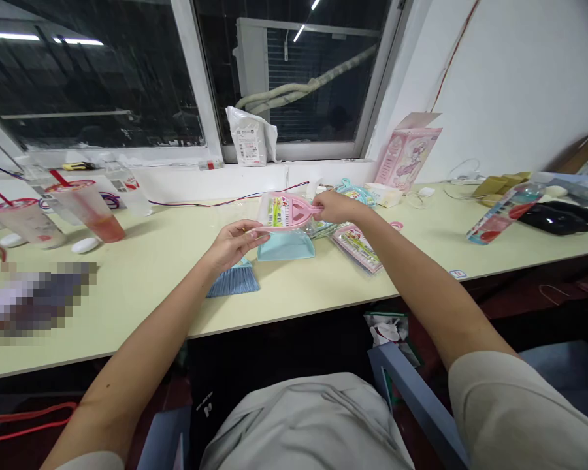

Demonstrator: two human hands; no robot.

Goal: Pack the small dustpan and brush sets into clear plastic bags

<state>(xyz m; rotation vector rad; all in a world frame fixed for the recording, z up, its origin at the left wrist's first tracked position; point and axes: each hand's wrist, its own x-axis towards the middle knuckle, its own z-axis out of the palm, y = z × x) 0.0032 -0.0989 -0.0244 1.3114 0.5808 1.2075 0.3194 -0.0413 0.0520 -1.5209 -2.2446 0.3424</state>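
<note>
A pink plastic handled item (298, 211) with cutouts and a bright printed label, like a small dustpan or brush in a clear wrapper, is held level above the table. My left hand (238, 243) pinches its near left edge between thumb and fingers. At the other end, my right hand (338, 207) is closed round its narrow handle. Just below it lies a light blue dustpan (287, 246), and a brush with blue bristles (234, 281) is under my left hand. Beside my right forearm is a pink packaged item (357, 247) with a similar label.
Light blue packaged items (355, 190) lie behind my right hand. A pink box (408, 153) stands by the wall. Drink cups (85, 210) are on the left, and a bottle (504, 212) is on the right. The table (294, 297) ends close before my lap.
</note>
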